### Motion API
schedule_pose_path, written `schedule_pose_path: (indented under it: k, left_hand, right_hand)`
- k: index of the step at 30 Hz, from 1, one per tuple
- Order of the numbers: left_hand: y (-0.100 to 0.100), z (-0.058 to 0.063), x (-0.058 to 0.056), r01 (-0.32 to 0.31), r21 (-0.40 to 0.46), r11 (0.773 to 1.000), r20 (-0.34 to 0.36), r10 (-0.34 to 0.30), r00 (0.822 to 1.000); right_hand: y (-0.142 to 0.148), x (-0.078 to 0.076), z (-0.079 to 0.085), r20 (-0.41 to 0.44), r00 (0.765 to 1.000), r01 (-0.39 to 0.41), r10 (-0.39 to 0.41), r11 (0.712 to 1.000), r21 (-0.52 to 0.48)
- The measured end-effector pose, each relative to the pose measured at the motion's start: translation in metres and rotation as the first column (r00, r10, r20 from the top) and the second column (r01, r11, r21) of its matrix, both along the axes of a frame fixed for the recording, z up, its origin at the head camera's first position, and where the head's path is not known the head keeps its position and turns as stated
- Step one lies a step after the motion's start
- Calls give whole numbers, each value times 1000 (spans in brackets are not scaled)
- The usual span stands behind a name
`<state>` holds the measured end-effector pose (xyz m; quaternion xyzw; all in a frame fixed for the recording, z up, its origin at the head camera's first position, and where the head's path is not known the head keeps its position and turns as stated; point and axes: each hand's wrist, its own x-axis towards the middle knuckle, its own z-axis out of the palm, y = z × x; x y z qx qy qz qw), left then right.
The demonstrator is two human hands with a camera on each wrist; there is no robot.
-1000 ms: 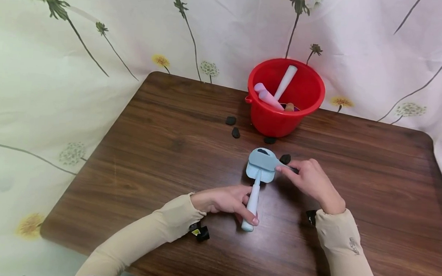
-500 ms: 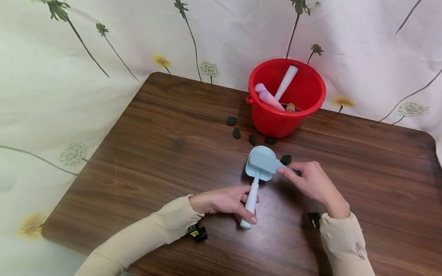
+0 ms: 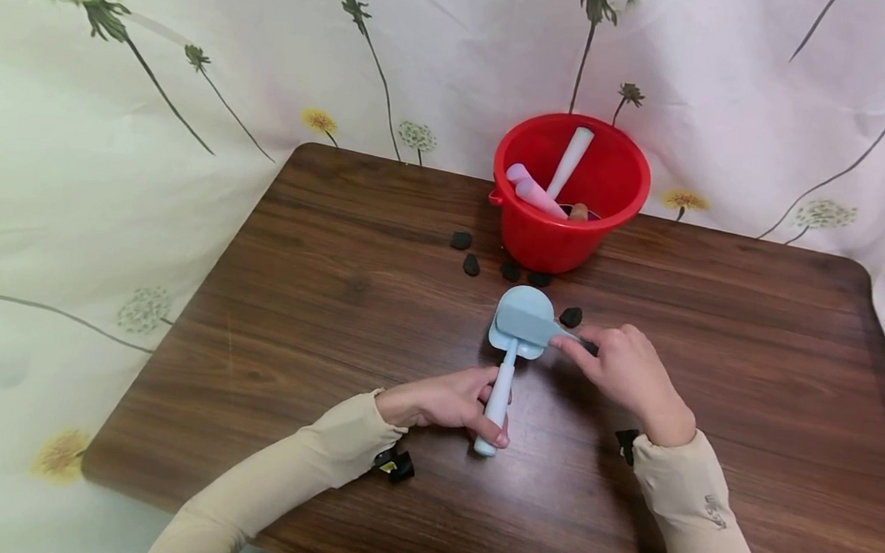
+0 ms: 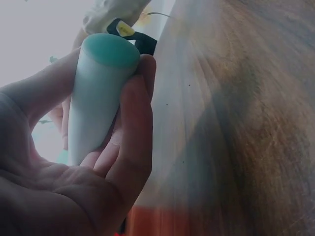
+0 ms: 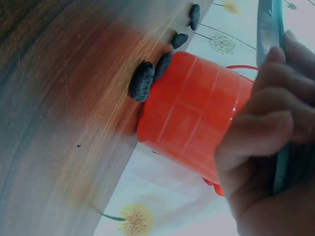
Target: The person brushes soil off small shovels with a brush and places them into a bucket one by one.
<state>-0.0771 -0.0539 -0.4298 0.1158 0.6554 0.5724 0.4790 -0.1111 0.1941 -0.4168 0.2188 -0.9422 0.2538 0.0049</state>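
Note:
My left hand (image 3: 447, 400) grips the pale handle of a light blue toy shovel (image 3: 526, 298). In the left wrist view the thumb and fingers wrap the shovel handle (image 4: 96, 103). The right hand (image 3: 633, 374) pinches a flat-bladed light blue tool (image 3: 526, 324) by its narrow neck. Its blade lies across the shovel's scoop and hides part of it; whether they touch I cannot tell. Ahead of the scoop, a black stone (image 3: 510, 272) lies on the table near the bucket. Beside the right fingertips is another black stone (image 3: 571, 317).
A red bucket (image 3: 549, 247) stands behind the shovel, with pink handles (image 3: 540, 198) and a white handle (image 3: 571, 162) leaning inside. More black stones (image 3: 461, 240) lie left of it on the brown wooden table (image 3: 321, 303). A flowered cloth (image 3: 453, 68) hangs behind.
A black stone that was on the scoop now lies on the table near the bucket. The shovel has shifted slightly forward and left, and the right hand's tool slid down across its scoop.

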Motion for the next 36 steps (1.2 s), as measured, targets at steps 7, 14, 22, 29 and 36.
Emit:
schedule_pose_path:
  k: [7, 14, 22, 29, 36]
  left_hand:
    - [-2, 3, -1, 5, -6, 1000, -24, -5, 1000]
    - [-2, 2, -4, 0, -7, 1000, -39, -1, 999]
    - [-6, 0, -13, -49, -12, 999, -78, 48, 996]
    - [-8, 4, -16, -48, 12, 999, -118, 49, 992]
    - [-6, 8, -13, -56, 35, 998, -106, 59, 993]
  right_hand:
    - [0, -2, -6, -309, 946, 95, -103, 995, -40]
    - [1, -4, -13, -404, 902, 113, -149, 987, -112]
    - [3, 6, -1, 43, 999, 28, -24, 995, -96]
    - [2, 6, 5, 129, 990, 50, -49, 999, -10]
    - [4, 3, 5, -76, 993, 92, -91, 996, 7]
